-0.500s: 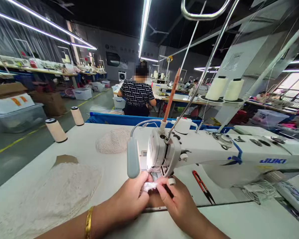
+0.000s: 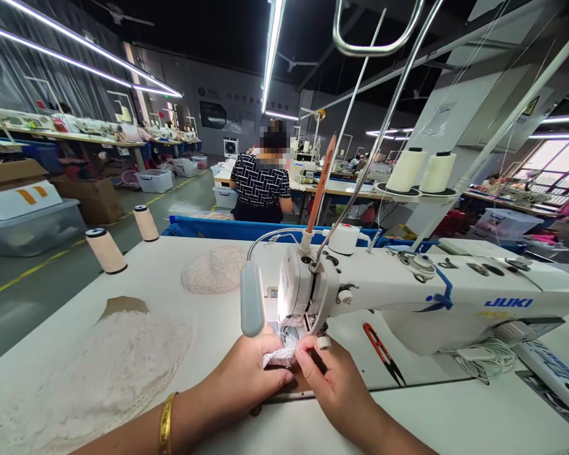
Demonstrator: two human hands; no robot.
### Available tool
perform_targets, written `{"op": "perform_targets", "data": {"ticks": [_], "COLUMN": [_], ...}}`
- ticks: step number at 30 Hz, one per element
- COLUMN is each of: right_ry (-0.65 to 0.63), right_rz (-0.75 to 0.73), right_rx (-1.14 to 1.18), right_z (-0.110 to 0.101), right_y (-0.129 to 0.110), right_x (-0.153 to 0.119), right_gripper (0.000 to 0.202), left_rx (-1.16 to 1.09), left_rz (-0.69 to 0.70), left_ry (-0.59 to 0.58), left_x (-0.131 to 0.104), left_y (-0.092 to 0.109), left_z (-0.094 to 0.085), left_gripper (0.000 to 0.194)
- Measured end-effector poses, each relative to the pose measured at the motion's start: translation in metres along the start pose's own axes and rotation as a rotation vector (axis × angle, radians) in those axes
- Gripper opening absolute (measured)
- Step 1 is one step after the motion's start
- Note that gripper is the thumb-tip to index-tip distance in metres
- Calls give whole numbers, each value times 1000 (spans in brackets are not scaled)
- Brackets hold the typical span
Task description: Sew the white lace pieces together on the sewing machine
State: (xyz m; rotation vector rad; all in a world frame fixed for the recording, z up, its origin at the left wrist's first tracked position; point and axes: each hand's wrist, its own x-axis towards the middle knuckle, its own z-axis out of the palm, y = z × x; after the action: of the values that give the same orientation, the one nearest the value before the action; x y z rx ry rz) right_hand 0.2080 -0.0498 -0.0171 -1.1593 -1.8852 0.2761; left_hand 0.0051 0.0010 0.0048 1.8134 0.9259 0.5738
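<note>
Right hand [image 2: 337,381] pinches white lace [image 2: 281,359] at the sewing machine [image 2: 308,284]; left hand [image 2: 247,373] touches it, grip unclear; even tension is advisable.

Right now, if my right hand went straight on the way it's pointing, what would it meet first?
Your right hand would first meet the white lace cloth at its fingertips. Beyond that, probably the left hand, though depth there is hard to judge from this one view.

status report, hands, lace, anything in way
Left hand, right hand pinching lace. Lace by machine head. Lamp close above left hand; snips lie apart.
</note>
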Motion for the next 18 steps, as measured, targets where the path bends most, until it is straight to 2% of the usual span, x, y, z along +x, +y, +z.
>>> {"op": "perform_targets", "data": {"ticks": [5, 10, 13, 18], "right_ry": [-33, -64, -119, -235], "right_rz": [16, -10, -114, -450], "right_rx": [4, -9, -71, -242], "right_z": [1, -2, -5, -5], "right_y": [0, 1, 3, 11], "right_x": [-2, -3, -5, -12], "right_gripper": [23, 21, 20, 35], "left_rx": [-119, 33, 129, 418], "left_rz": [-14, 55, 215, 591], "left_ry": [-6, 0, -8, 39], "left_x": [-2, -3, -9, -27], "left_y": [4, -1, -6, -15], "left_z": [2, -2, -2, 3], "left_gripper": [12, 22, 26, 16]}}
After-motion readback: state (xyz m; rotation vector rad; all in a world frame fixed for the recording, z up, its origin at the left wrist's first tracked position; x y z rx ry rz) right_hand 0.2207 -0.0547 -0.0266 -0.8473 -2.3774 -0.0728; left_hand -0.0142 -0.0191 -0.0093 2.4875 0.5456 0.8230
